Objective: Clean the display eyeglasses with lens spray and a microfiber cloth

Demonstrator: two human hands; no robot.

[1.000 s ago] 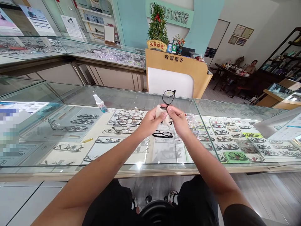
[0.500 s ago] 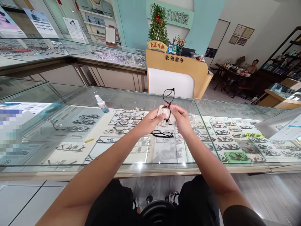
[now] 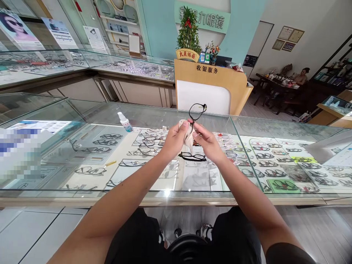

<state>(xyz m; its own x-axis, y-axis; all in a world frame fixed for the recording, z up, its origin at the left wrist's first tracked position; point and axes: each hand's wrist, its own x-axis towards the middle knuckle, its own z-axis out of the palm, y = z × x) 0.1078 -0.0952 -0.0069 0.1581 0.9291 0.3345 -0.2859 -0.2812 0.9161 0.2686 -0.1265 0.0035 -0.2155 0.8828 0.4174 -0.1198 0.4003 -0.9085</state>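
Note:
Above the glass counter, a pair of black-framed eyeglasses (image 3: 197, 112) is held on end, one lens rim pointing up. My left hand (image 3: 175, 138) is closed on a pale cloth (image 3: 187, 139) wrapped about the lower lens, which is mostly covered. My right hand (image 3: 206, 141) pinches the frame near its middle, thumb and fingers close to the cloth. Just below the hands, a second pair of black eyeglasses (image 3: 192, 157) lies on the counter top.
A white spray bottle (image 3: 125, 123) stands on the glass counter (image 3: 154, 110) to the left. Under the glass lie several rows of eyeglass frames (image 3: 272, 172). A wooden cash desk (image 3: 180, 68) stands beyond, and a person (image 3: 301, 77) sits at a far table.
The eyeglasses have turned slightly, with the upper rim tilting. The cloth has shifted left and now hangs down between my hands. The camera view has moved slightly left.

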